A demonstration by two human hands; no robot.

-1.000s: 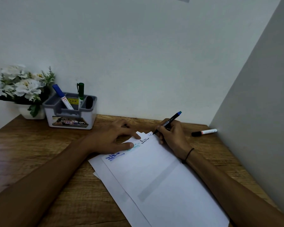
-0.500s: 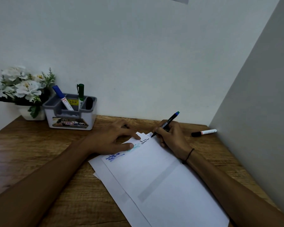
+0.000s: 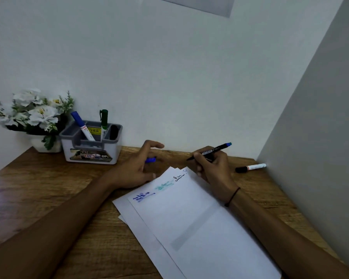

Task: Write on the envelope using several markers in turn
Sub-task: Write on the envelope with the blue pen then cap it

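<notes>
So the envelope (image 3: 199, 224) sits on the wooden desk (image 3: 38, 198), angled, on top of a couple of other white sheets (image 3: 129, 214) poking out at its left edge. Along its far-left edge there's writing in three colours: blue nearest, then teal, then a bit of black at the far corner.

The right hand (image 3: 214, 168) is just past the far right corner of the envelope, pinching a black pen (image 3: 210, 152) with a blue end cap; the tip points left and is lifted off the paper. There's a dark band on that wrist.

The left hand (image 3: 137, 168) hovers off the envelope's far-left side, fingers loosely curled and half spread, and something small and blue (image 3: 150, 160) shows at the fingers. Looks like a cap, but it's too blurry to say for sure, or to say whether it's being held.

Far left by the wall is a grey organiser (image 3: 91, 146) with a blue marker (image 3: 82, 125) and a green marker (image 3: 104, 121) standing in it, beside a pot of white flowers (image 3: 30, 113). Another marker with a black cap (image 3: 250, 168) lies on the desk to the right, up against the side wall.
</notes>
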